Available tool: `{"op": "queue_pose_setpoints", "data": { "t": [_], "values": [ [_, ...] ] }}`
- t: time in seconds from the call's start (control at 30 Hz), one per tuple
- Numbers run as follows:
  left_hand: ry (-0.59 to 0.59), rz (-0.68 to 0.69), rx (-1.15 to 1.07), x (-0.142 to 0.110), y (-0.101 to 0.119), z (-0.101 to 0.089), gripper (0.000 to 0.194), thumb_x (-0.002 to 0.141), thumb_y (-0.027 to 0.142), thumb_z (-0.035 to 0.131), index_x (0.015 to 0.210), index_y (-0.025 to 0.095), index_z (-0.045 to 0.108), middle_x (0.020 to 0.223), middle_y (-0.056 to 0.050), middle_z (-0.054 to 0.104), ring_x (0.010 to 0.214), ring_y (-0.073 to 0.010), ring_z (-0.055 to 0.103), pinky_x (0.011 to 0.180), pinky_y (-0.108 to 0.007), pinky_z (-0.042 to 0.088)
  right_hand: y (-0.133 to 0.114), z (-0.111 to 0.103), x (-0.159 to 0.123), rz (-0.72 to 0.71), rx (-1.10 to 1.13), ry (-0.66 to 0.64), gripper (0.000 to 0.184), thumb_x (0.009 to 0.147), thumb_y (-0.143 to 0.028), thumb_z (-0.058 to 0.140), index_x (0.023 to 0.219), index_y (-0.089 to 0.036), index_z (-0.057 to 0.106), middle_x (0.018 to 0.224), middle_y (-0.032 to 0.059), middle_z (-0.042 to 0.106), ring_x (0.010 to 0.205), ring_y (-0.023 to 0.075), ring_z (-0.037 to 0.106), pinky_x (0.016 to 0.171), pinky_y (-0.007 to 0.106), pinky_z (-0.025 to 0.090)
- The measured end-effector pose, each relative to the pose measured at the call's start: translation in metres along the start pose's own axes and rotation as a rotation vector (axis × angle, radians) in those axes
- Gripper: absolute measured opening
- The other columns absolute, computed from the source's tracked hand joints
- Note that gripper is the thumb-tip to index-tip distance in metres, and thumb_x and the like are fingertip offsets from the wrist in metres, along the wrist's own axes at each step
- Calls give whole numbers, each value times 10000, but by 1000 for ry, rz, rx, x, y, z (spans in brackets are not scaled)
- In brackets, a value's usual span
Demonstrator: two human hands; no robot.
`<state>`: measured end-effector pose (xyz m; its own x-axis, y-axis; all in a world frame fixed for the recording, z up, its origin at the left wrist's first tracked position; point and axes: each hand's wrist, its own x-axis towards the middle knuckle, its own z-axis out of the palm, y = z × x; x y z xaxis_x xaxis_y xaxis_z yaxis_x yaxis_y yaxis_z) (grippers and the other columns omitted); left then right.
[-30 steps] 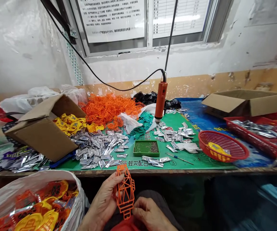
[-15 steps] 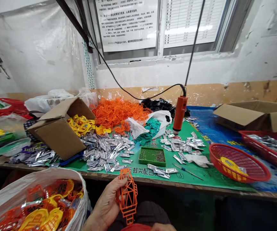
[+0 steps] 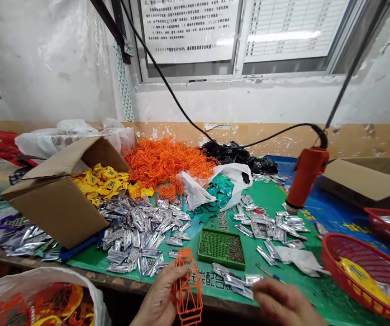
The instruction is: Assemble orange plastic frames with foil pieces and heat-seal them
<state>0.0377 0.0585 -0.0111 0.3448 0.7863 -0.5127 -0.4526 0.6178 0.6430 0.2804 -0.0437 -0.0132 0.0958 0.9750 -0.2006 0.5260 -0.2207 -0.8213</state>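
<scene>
My left hand (image 3: 161, 292) is closed round an orange openwork plastic frame (image 3: 190, 294), held upright at the table's front edge. My right hand (image 3: 285, 301) is over the front of the table, blurred, its fingers curled; whether anything is in them I cannot make out. Just behind its fingers lies a thin tool with a blue part (image 3: 266, 270), partly hidden. Small silver packets (image 3: 237, 283) lie to the left of that hand. A green gridded tray (image 3: 220, 248) with small dark metal pieces in one corner sits between and beyond the hands.
An orange power driver (image 3: 306, 179) hangs on a cord at the right. Behind are an orange frame pile (image 3: 168, 158), silver packets (image 3: 134, 231) and a tipped carton (image 3: 52, 208) of yellow parts. A red basket (image 3: 347, 253) stands right, a white sack (image 3: 96, 290) lower left.
The view has moved closer to the table. My right hand has risen from my lap to the tabletop near the thin tool. My left hand keeps hold of the orange frame.
</scene>
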Motion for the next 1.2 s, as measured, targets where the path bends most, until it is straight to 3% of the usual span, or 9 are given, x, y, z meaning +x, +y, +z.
{"op": "queue_pose_setpoints", "data": {
  "t": [0.07, 0.17, 0.27, 0.4, 0.57, 0.7, 0.9, 1.07, 1.2],
  "values": [
    [-32, -14, -4, 5, 0, 1, 242, 599, 134, 802, 819, 106, 705, 726, -46, 695, 595, -145, 638, 551, -238, 537, -25, -16, 43, -129, -212, 116, 279, 876, -382, 479, 852, -189, 679, 727, 8, 666, 686, 150, 592, 604, 238, 448],
    [-38, -3, -13, 9, 2, -2, 269, 616, 182, 821, 855, 114, 718, 727, -44, 694, 592, -128, 629, 501, -190, 496, -58, -22, 115, -232, -454, 130, 228, 892, -244, 470, 920, -166, 682, 899, 33, 691, 849, 157, 618, 779, 272, 469],
    [27, 22, -41, 9, 8, -7, 247, 669, 222, 804, 879, 118, 726, 747, -46, 699, 586, -107, 619, 407, -140, 416, -73, -9, 175, -229, -595, 39, 188, 900, -268, 536, 981, -145, 652, 1008, 52, 665, 942, 172, 618, 866, 350, 485],
    [106, -1, -106, 7, 16, -14, 143, 764, 212, 717, 852, 99, 724, 721, -45, 689, 540, -98, 594, 389, -152, 423, -70, 14, 211, -148, -770, -49, 325, 900, -347, 564, 1165, -159, 567, 1177, 83, 597, 1009, 203, 610, 852, 419, 523],
    [123, -15, -191, 13, 18, -19, 129, 844, 191, 620, 840, 99, 711, 683, -39, 671, 508, -77, 573, 368, -133, 379, -60, 27, 219, -69, -882, -60, 339, 901, -337, 563, 1191, -159, 555, 1197, 90, 587, 1022, 207, 606, 857, 418, 523],
    [84, 3, -192, 15, 18, -20, 184, 742, 238, 736, 861, 101, 704, 695, -42, 677, 503, -72, 570, 350, -121, 332, -60, 32, 223, -41, -888, -25, 348, 895, -333, 574, 1185, -142, 558, 1190, 103, 588, 1019, 209, 608, 856, 409, 523],
    [39, 32, -150, 10, 18, -24, 176, 609, 135, 803, 724, 91, 678, 622, -7, 648, 415, -17, 466, 325, -103, 258, -69, 26, 219, -93, -715, 132, 346, 897, -342, 569, 1194, -164, 553, 1208, 91, 579, 1027, 207, 603, 857, 414, 524],
    [33, -2, -153, 10, 17, -27, 117, 691, 183, 749, 749, 144, 656, 683, -9, 671, 582, -119, 620, 490, -197, 494, -71, 17, 182, -187, -472, 213, 334, 953, -263, 400, 1240, -145, 522, 1027, 95, 661, 846, 178, 649, 744, 347, 545],
    [-42, -56, -103, 8, 16, -24, 172, 723, 233, 747, 843, 136, 671, 718, -42, 686, 610, -166, 636, 534, -289, 537, -79, 29, 124, -326, -253, 126, 336, 915, -316, 404, 1161, -201, 602, 967, 46, 694, 751, 153, 657, 683, 291, 552]
  ]
}}
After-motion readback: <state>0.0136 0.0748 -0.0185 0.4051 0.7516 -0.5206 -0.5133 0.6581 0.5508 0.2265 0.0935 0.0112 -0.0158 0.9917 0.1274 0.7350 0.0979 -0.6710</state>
